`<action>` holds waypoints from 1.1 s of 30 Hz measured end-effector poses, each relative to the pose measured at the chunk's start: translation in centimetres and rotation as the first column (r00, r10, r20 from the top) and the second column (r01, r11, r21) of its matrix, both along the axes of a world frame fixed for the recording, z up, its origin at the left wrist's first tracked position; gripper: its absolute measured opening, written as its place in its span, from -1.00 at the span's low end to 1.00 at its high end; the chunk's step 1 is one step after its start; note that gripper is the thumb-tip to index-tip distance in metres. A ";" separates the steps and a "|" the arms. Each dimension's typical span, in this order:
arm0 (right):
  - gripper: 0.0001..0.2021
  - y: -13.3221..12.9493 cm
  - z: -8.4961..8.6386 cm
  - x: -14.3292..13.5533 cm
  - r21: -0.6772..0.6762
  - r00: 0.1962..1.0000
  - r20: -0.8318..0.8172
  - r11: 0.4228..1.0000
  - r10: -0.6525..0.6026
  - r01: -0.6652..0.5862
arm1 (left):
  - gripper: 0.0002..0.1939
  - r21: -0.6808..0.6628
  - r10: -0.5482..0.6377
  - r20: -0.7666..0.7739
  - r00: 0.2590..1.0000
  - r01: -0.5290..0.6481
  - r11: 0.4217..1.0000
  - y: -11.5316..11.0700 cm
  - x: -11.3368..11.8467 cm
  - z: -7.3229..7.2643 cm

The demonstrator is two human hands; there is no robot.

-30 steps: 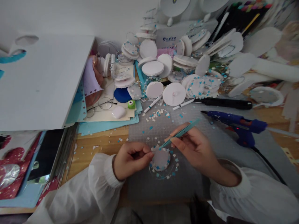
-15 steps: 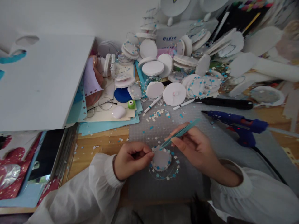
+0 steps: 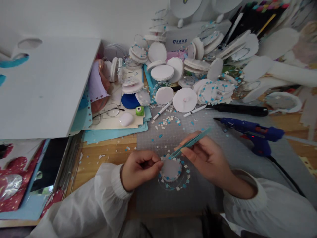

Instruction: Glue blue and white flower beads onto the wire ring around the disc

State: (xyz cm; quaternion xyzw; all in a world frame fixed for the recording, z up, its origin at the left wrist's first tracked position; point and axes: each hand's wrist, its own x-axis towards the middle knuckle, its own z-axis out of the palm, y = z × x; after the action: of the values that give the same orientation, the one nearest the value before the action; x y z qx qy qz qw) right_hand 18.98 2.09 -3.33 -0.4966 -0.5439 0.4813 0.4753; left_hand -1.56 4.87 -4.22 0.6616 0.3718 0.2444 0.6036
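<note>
My right hand [image 3: 208,158] is closed on teal tweezers [image 3: 192,142], their tips pointing down-left at the upper edge of a round white disc [image 3: 171,170]. Small blue and white flowers ring the disc's edge, and a thin clear loop with more flowers [image 3: 187,177] curves around its right and lower side. At the disc's upper left, my left hand [image 3: 141,169] has thumb and forefinger pinched together. What lies between those fingertips is too small to make out.
Loose flower pieces [image 3: 164,124] lie on the grey cutting mat [image 3: 153,201]. A blue glue gun [image 3: 260,130] with its cable rests at the right, below a black-handled tool [image 3: 240,109]. Many white discs [image 3: 162,72] crowd the back. A large white board [image 3: 49,89] stands left.
The tweezers have shifted very slightly in my right hand near the disc's upper edge. My left hand has stayed in place.
</note>
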 end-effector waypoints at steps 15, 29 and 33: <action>-0.92 0.2 0.0 0.1 -0.012 1.000 0.000 1.000 -0.017 0.017 | -0.72 0.024 0.009 -0.017 1.000 -0.009 1.000 -0.1 0.1 0.3; -0.88 0.8 0.4 0.5 0.018 0.969 -0.001 0.969 -0.247 0.247 | -0.69 0.023 -0.014 -0.011 1.000 0.015 1.000 0.0 -0.2 0.1; -0.89 1.2 0.2 0.6 0.032 0.955 -0.042 0.954 -0.295 0.297 | -0.64 -0.013 -0.022 -0.021 1.000 0.021 1.000 0.1 -0.3 0.1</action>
State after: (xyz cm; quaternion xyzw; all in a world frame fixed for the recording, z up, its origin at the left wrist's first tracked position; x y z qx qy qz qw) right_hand 19.60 3.28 -3.12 -0.5544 -0.4637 0.4033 0.5612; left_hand -1.82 4.95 -4.17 0.6642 0.3725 0.2286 0.6065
